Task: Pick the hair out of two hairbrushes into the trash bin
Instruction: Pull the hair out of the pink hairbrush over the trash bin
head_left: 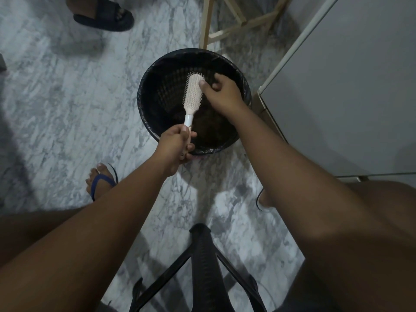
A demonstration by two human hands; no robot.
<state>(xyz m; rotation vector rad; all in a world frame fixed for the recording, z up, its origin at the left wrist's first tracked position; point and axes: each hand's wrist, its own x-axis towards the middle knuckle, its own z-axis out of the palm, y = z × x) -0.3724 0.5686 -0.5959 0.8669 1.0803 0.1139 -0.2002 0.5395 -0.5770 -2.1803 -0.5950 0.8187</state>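
You risked a twist first: your left hand point(176, 147) was wrapped around the very end of the handle, far from the head of the hairbrush point(193, 92); a hard tug at the bristles could have levered the brush round in that grasp, or pulled it free and dropped it into the trash bin point(144, 102). Loose strands were the second hazard; a tuft let go too far to one side could have drifted past the rim onto the floor point(67, 109), though the brush head hung well inside the rim, so I judged that unlikely. Pulling sideways instead of along the pins could also have bent them.

Your right hand point(221, 93) was curled at the upper right edge of the brush head, a fingertip point(202, 83) touching the bristles; whether it pinched any hair, you could not have told from this view, since the bin behind was too dark. The brush was tilted, head away from you, bristles facing up, held above the bin's opening; only one brush was in sight.
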